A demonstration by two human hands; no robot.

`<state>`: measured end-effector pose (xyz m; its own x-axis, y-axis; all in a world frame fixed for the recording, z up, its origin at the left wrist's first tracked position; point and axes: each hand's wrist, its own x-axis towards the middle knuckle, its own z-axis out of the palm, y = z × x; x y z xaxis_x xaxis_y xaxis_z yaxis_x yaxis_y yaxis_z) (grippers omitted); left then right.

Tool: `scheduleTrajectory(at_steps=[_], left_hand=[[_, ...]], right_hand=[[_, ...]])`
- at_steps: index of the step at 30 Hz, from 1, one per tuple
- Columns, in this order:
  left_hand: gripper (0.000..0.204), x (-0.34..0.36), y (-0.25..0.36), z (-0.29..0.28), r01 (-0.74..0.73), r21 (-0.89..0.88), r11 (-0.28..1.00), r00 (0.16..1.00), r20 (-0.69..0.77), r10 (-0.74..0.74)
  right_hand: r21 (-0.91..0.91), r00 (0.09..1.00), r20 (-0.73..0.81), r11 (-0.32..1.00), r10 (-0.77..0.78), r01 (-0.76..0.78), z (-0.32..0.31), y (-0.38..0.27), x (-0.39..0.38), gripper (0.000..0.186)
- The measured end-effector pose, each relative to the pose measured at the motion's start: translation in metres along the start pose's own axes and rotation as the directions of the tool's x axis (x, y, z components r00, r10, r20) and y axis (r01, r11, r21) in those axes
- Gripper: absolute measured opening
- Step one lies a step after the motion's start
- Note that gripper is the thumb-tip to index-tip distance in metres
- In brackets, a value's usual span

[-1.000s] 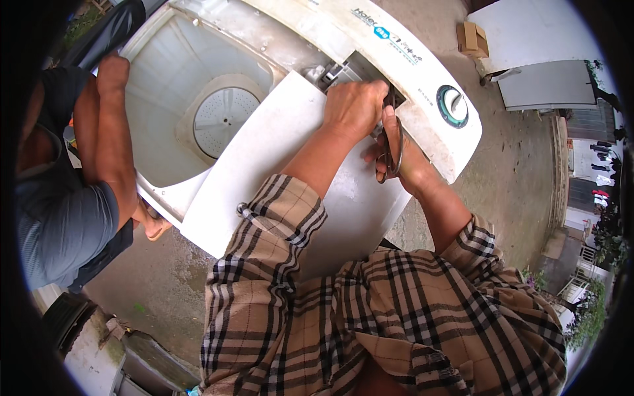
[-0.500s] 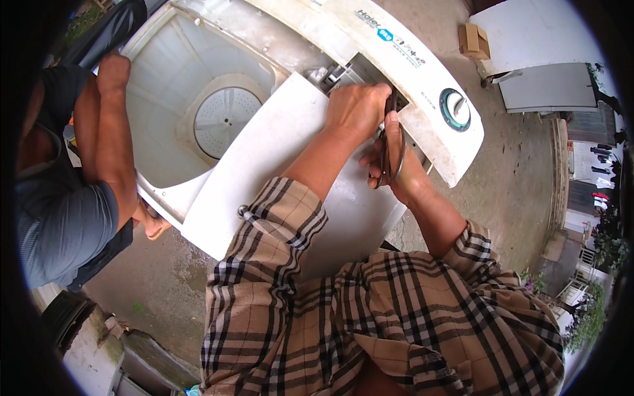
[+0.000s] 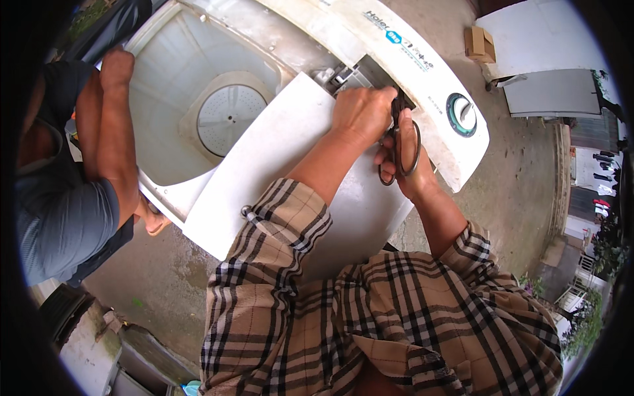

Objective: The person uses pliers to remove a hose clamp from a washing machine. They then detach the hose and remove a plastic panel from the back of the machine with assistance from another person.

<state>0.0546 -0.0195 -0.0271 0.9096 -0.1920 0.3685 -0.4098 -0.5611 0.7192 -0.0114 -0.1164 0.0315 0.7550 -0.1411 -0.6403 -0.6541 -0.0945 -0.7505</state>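
My right hand (image 3: pixel 411 173) has its grip through the handles of dark scissors (image 3: pixel 398 146), blades poking into the washing machine (image 3: pixel 422 72) panel gap. My left hand (image 3: pixel 360 113) clenches beside them there. Farther off, another person's hand (image 3: pixel 116 67) rests on the tub rim.

Dark metal scissors (image 3: pixel 399 146) point blades-first into the white washing machine's (image 3: pixel 277 152) open control-panel gap.

A cardboard box (image 3: pixel 479 43) lay on the concrete ground (image 3: pixel 522 171) beside white panels (image 3: pixel 538 39) (upper right); potted greenery (image 3: pixel 588 323) stood lower right.
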Motion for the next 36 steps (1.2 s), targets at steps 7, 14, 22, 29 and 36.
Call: scheduleTrajectory(at_steps=[7, 14, 22, 29, 36], left_hand=[[0.008, -0.001, -0.003, 0.001, -0.062, 0.027, 0.998, 0.998, 0.002, 0.062], [0.006, 0.001, -0.003, 0.005, -0.076, 0.043, 0.996, 0.996, 0.043, 0.074], [0.01, -0.002, -0.002, 0.004, -0.073, 0.08, 0.994, 0.997, 0.034, 0.071], [0.01, -0.002, -0.004, 0.005, -0.111, 0.027, 0.993, 0.994, 0.001, 0.111], [0.01, -0.001, -0.001, 0.003, -0.028, 0.029, 0.999, 0.998, 0.054, 0.027]], right_hand=[[-0.248, 0.996, 0.015, 0.964, -0.093, 0.094, -0.001, 0.002, -0.002, 0.069], [-0.382, 0.99, 0.014, 0.914, -0.137, 0.132, -0.006, 0.01, 0.007, 0.065], [-0.274, 0.992, 0.011, 0.954, -0.126, 0.124, -0.001, -0.003, -0.008, 0.061], [-0.536, 0.991, 0.042, 0.834, -0.125, 0.128, -0.005, -0.002, 0.002, 0.08], [-0.39, 0.991, -0.008, 0.913, -0.132, 0.118, -0.007, 0.015, 0.006, 0.063]])
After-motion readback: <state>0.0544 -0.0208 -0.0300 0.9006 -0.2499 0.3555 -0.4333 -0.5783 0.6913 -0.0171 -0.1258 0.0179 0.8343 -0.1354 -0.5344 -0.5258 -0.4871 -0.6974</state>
